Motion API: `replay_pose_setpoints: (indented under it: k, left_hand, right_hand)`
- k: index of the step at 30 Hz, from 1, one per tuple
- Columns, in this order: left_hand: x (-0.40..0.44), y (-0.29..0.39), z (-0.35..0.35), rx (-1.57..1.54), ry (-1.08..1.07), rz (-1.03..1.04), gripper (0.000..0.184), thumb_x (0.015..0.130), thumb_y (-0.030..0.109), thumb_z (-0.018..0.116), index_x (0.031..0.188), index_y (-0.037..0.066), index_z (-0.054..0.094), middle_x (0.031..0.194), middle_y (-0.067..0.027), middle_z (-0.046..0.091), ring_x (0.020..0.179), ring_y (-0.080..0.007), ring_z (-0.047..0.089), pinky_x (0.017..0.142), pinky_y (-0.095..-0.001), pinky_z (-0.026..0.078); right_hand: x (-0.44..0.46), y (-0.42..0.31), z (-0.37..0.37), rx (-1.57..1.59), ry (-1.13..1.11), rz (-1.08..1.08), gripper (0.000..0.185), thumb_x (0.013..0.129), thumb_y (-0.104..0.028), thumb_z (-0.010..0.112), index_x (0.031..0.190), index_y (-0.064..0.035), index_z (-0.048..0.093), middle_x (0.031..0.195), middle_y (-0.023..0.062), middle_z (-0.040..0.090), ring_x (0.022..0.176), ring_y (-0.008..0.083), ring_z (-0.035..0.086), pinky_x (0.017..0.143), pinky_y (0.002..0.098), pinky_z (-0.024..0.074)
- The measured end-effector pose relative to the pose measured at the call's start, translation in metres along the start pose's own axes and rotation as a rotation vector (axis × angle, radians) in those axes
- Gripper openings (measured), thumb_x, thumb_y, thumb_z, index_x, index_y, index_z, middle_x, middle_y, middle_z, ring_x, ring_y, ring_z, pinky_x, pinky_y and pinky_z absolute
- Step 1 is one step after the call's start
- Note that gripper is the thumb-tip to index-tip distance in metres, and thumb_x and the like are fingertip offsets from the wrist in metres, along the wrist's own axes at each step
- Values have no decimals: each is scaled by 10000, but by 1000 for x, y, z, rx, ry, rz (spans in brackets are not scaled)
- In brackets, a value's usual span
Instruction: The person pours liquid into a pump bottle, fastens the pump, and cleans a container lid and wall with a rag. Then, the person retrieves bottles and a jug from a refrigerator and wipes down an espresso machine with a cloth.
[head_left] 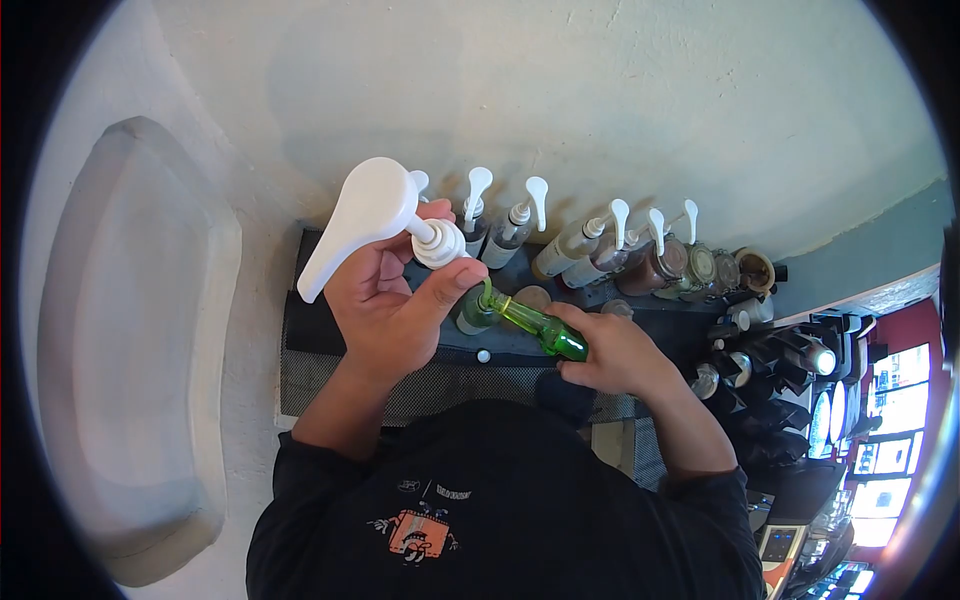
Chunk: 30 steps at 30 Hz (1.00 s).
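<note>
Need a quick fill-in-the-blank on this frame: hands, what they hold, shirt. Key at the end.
1. The left hand holds a long-spouted plastic pump head coloured ____.
2. The right hand grips a slender, glossy bottle coloured ____.
3. The bottle's neck points toward the ____ hand.
4. A small orange cartoon print sits on a cloth shirt coloured ____.

Missing words: white; green; left; black.

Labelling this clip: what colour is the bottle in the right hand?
The bottle is green, clearest in the head view.
</note>
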<state>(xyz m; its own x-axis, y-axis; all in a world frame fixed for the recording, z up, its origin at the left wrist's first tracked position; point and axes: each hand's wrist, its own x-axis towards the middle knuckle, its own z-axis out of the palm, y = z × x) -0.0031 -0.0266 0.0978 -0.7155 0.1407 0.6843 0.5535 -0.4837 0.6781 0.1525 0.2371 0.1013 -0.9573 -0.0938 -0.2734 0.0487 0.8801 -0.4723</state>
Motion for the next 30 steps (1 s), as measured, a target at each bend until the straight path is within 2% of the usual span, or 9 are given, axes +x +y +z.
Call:
replay_pose_setpoints:
  k: [5, 7, 13, 30]
  left_hand:
    - [-1, 0, -1, -21, 16, -6, 556, 930, 75, 939, 1403, -41, 671, 1274, -115, 735, 1046, -183, 762, 957, -328, 615]
    - [-3, 0, -5, -65, 0, -37, 562, 894, -6, 950, 1383, -63, 680, 1373, -186, 746, 1187, -223, 740, 1063, -387, 596]
    - [-4, -1, -7, -59, 19, -32, 573, 881, -12, 955, 1381, -63, 680, 1380, -176, 747, 1198, -228, 734, 1099, -416, 580]
    - [-3, 2, -9, -59, 16, -8, 594, 874, -11, 960, 1391, -49, 672, 1370, -167, 748, 1200, -227, 731, 1097, -416, 578]
  right_hand:
    - [0, -1, -1, -5, -12, 10, 765, 836, -262, 809, 1545, -161, 538, 1089, 203, 798, 977, 458, 781, 859, 545, 626]
    - [0, -2, -2, -12, -14, 16, 767, 837, -261, 807, 1548, -162, 537, 1092, 203, 798, 979, 459, 780, 862, 547, 626]
    - [0, -3, -3, -1, -6, 7, 767, 836, -264, 806, 1548, -162, 539, 1084, 206, 798, 975, 465, 778, 863, 552, 624]
    - [0, -5, -4, -11, -2, 17, 766, 840, -262, 820, 1550, -181, 544, 997, 209, 789, 950, 461, 779, 841, 546, 620]
